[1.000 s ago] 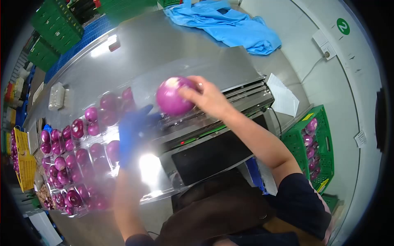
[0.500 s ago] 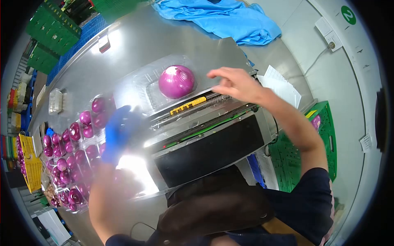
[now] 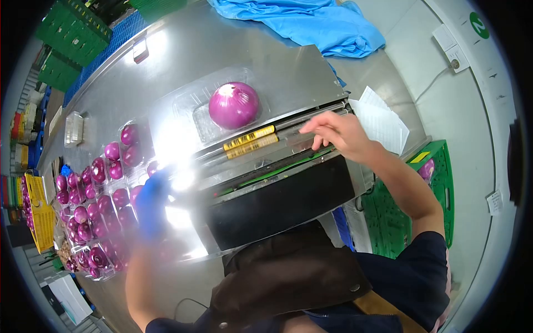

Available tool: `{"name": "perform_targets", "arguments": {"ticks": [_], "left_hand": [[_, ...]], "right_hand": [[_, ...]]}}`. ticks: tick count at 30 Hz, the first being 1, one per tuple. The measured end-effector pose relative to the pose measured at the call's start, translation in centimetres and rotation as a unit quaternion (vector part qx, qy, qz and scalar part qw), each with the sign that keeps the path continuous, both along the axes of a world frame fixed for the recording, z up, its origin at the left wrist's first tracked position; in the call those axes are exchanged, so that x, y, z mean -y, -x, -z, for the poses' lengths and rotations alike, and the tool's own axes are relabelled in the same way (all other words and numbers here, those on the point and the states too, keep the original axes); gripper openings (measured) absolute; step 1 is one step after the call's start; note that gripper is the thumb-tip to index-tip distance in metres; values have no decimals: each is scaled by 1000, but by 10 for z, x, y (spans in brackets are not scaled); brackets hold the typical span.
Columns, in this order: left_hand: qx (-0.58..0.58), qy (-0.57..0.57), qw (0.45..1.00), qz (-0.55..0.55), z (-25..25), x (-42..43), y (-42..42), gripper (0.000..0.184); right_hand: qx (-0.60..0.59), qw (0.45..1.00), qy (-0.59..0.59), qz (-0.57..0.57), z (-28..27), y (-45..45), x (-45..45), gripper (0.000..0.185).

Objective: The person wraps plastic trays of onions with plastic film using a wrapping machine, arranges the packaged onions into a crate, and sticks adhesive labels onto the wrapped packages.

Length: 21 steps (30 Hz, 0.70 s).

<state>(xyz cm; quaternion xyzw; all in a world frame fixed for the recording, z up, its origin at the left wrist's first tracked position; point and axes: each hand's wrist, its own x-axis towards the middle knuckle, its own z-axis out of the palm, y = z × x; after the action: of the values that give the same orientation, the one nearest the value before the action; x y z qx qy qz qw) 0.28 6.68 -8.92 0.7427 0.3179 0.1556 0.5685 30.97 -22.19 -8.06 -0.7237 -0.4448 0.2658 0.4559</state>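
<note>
A large red onion [image 3: 234, 104] rests in a clear plastic tray [image 3: 205, 125] on the steel table. In front of it is a wrapping machine [image 3: 283, 202] with a black front panel, rollers and clear film. A yellow printed label [image 3: 249, 137] lies along the roller, with a second yellow strip just below it. My left hand [image 3: 152, 202], in a blue glove, is smeared by motion at the machine's left side, near packed onions; its fingers cannot be made out. My bare right hand [image 3: 341, 133] is above the machine's right end, fingers bent but apart, with nothing visible in them.
Several clear packs of red onions [image 3: 100, 213] cover the table's left side. Blue plastic sheeting [image 3: 311, 28] lies at the back. Papers [image 3: 383, 122] and a green crate [image 3: 411, 205] are on the right. A yellow crate [image 3: 40, 213] stands far left, green crates [image 3: 72, 41] behind.
My right hand has moved down from beside the onion to above the machine's right end. My left hand has shifted slightly down and left. A second yellow strip now shows below the label.
</note>
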Motion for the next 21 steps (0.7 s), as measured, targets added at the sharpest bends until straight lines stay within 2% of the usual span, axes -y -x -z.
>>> {"name": "perform_targets", "arguments": {"ticks": [1, 2, 3, 4, 6, 7, 8, 9, 10, 11, 12, 13, 14, 15, 16, 17, 19, 21], "left_hand": [[-41, -77, 996, 36, -24, 9, 4, 18], [-17, -103, 994, 39, -30, 13, 16, 14], [48, -10, 998, -30, -27, 10, 35, 13], [59, -110, 992, -25, -39, 6, 35, 13], [92, -286, 952, -63, -70, -2, 31, 16], [103, -347, 925, -115, -94, -9, 12, 19], [117, -360, 912, -160, -115, -15, -12, 23], [139, -346, 911, -178, -126, -31, -37, 26], [216, -287, 926, -115, -102, -73, -52, 32], [285, -218, 932, -50, -79, -115, -67, 41], [227, -164, 960, -26, -40, -123, -86, 46], [167, -108, 980, -1, -1, -127, -105, 53], [105, -51, 993, 23, 31, -126, -121, 62], [46, 5, 998, 46, 43, -120, -132, 72], [-65, -62, 989, 117, 33, -96, -126, 79], [-74, -106, 991, 37, 13, -64, -122, 56], [-129, 103, 981, 104, -12, -57, -108, 43], [-109, 4, 974, 196, -49, -35, -91, 37]], "right_hand": [[3, 1000, -25, 9, -7, 4, 7, 12], [18, 999, -42, 12, -16, 10, 13, 12], [35, 997, -62, 15, -27, 15, 17, 12], [52, 995, -82, 18, -40, 15, 17, 12], [41, 962, -272, -3, -72, 3, 3, 10], [121, 952, -281, 14, -86, -7, -15, 13], [201, 935, -289, 38, -100, -16, -34, 17], [277, 912, -295, 69, -115, -26, -52, 22], [257, 924, -278, 54, -120, -44, -84, 29], [325, 918, -218, 70, -99, -61, -117, 38], [388, 904, -155, 86, -57, -74, -144, 47], [386, 918, -84, 40, -10, -85, -162, 53], [381, 925, -11, -8, 20, -91, -172, 59], [317, 937, 122, -85, 15, -89, -173, 59], [244, 923, 252, -158, 8, -83, -171, 60], [146, 952, 228, -143, -3, -71, -164, 60], [-58, 975, 179, -113, -28, -41, -142, 60], [-83, 977, 181, -81, -40, -22, -121, 60]]}}
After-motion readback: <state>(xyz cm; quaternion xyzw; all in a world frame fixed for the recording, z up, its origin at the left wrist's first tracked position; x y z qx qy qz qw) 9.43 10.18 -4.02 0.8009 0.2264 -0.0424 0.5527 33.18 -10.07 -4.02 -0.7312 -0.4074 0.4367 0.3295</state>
